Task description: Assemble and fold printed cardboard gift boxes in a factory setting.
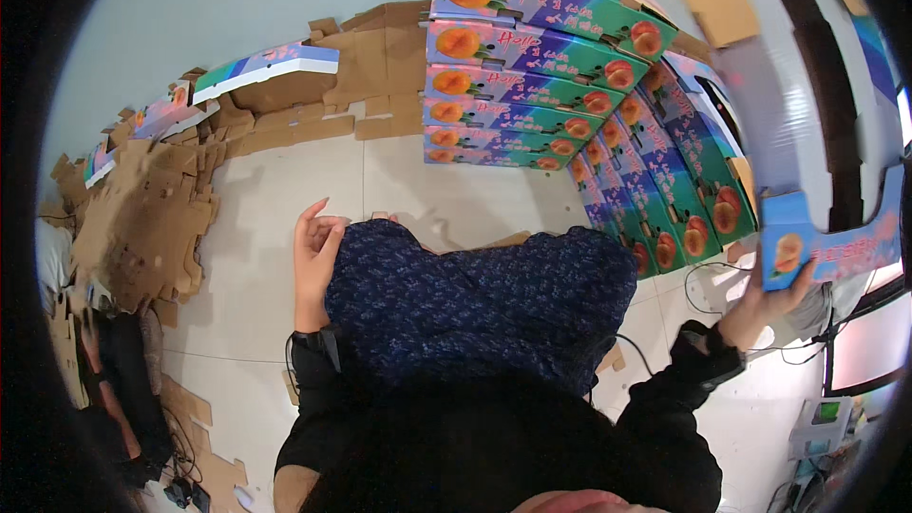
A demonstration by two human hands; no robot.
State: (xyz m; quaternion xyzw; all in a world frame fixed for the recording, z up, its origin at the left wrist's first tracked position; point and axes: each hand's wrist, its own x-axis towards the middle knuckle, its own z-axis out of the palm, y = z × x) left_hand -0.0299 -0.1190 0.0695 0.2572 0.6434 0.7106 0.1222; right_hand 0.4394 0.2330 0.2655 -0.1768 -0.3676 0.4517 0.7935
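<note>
At the right, my right hand (763,307) grips the lower edge of a printed cardboard fruit box (781,245), blue and pink with a peach picture. The box is tilted up, and a long dark slot runs through its pale panel. Part of my fingers is hidden behind the box. My left hand (318,252) is raised beside the dark blue patterned cloth (475,294) over my lap. Its fingers are loosely bent and apart, with nothing in them.
Ahead stands a stack of similar fruit boxes (518,85), with another leaning stack (665,180) to its right. Flat brown cardboard (142,228) is piled at the left, near another person's arm (114,408). Cables and a small grey device (819,427) lie at the lower right.
</note>
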